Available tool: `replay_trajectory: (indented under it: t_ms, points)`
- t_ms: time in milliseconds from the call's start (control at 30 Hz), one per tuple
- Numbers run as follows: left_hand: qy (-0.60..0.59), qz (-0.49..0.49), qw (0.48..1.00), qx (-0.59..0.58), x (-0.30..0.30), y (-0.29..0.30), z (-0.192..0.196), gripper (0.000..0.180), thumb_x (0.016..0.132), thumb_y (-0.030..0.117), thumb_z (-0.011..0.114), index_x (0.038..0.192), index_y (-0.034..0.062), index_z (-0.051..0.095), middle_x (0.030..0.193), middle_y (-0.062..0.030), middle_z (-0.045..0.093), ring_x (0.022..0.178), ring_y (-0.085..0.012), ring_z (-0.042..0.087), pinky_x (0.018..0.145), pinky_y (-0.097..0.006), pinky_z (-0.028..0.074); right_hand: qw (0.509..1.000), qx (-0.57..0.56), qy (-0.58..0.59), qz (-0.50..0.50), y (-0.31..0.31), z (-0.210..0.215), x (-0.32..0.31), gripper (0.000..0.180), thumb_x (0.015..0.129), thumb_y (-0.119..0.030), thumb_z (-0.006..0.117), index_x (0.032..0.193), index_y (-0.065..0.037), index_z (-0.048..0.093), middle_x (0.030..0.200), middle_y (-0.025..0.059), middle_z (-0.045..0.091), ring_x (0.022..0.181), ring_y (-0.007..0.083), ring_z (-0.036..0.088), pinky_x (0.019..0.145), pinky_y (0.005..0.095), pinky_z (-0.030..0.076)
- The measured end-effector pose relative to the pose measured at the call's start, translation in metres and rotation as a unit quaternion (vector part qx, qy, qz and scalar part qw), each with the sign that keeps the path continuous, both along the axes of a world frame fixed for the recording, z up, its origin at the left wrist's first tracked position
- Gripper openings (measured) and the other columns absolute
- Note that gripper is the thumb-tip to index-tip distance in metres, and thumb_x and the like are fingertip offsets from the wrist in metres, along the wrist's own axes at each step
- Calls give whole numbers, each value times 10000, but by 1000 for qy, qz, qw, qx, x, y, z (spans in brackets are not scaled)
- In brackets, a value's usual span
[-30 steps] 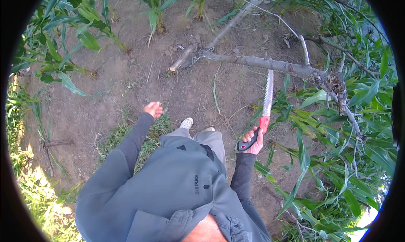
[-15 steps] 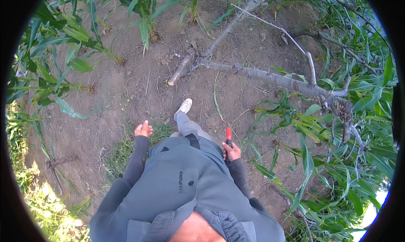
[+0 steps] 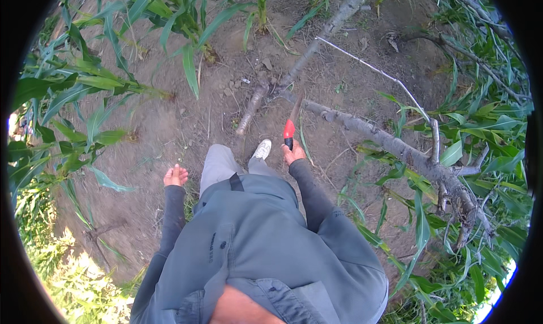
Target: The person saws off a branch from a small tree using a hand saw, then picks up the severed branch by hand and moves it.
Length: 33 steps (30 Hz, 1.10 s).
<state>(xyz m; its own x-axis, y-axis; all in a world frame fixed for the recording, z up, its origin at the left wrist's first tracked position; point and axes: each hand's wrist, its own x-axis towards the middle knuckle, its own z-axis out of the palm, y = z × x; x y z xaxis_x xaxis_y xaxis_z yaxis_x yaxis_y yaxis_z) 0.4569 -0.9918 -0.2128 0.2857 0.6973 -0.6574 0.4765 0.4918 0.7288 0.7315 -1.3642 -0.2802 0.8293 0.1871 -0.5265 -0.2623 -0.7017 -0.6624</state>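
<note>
My right hand (image 3: 293, 152) is closed round the black grip of a pruning saw (image 3: 289, 129) with a red and black handle. Its narrow blade points away from me and overlaps the near side of a forked, cut branch (image 3: 367, 130) in the picture; whether they touch I cannot tell. A short sawn stub (image 3: 251, 110) of that branch angles toward my foot. Out to the left, my left hand (image 3: 176, 176) hangs with loosely bent fingers, holding nothing.
Corn plants (image 3: 96, 86) stand at the left, and more corn leaves (image 3: 421, 228) crowd the right around the branch's knobbly end. A straight limb (image 3: 328, 33) runs off to the far side. My light shoe (image 3: 262, 149) is on bare soil (image 3: 169, 132) beside the stub.
My right hand has moved forward with the saw, whose blade now shows toward the branch. My left hand has shifted slightly left. A leg has come forward.
</note>
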Motion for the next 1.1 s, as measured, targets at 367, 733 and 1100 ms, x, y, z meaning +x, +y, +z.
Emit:
replay_trajectory:
  t_ms: [367,733,1100]
  points:
    - [82,-201,976,3,52,49,-36,240,869,317,653,928,93,593,777,23,609,669,-59,554,558,-228,459,993,-86,-39,-70,68,20,0,465,813,-427,578,1120,-80,546,910,258,633,890,431,613,763,494,474]
    - [-154,-548,802,181,204,168,-62,214,887,249,631,858,42,585,672,6,576,566,-61,504,497,-228,416,957,-87,-175,-214,149,158,-58,534,837,-423,623,1219,-75,489,946,194,645,817,387,649,701,452,514]
    - [-84,-601,794,-29,287,155,-65,216,881,233,637,833,33,572,683,-41,602,575,-106,550,525,-263,471,889,-126,-284,-336,159,229,-111,499,829,-412,650,1180,-92,496,887,179,651,779,378,651,649,442,520]
